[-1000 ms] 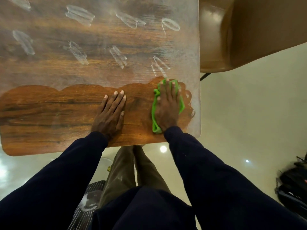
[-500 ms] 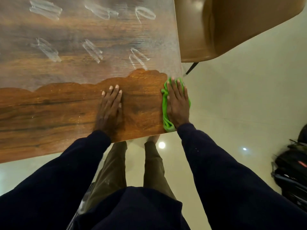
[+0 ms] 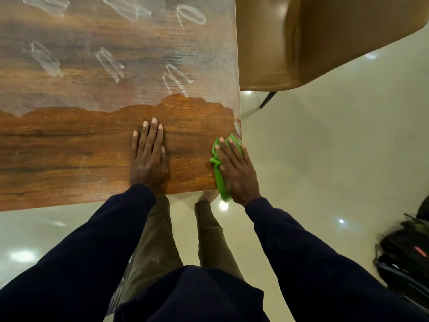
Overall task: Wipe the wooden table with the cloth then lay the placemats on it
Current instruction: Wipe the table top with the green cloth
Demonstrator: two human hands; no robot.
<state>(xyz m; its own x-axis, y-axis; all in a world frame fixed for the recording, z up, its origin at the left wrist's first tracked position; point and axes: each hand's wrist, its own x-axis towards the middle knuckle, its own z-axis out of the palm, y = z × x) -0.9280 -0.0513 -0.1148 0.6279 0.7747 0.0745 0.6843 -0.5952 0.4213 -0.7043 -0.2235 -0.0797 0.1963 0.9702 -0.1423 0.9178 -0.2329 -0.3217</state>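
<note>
The wooden bench [image 3: 69, 147] is whitish with film on its far part and bare brown along the near strip. My left grip [image 3: 148, 156] lies flat on bare wood, fingers straight, holding nothing. My right grip [image 3: 234, 168], also flat, presses the green cloth [image 3: 219, 180] at the near right corner; the cloth shows under its left side.

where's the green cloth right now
In the head view, the green cloth lies under the flat right hand at the near right corner of the wooden table, right of the left hand.
</note>
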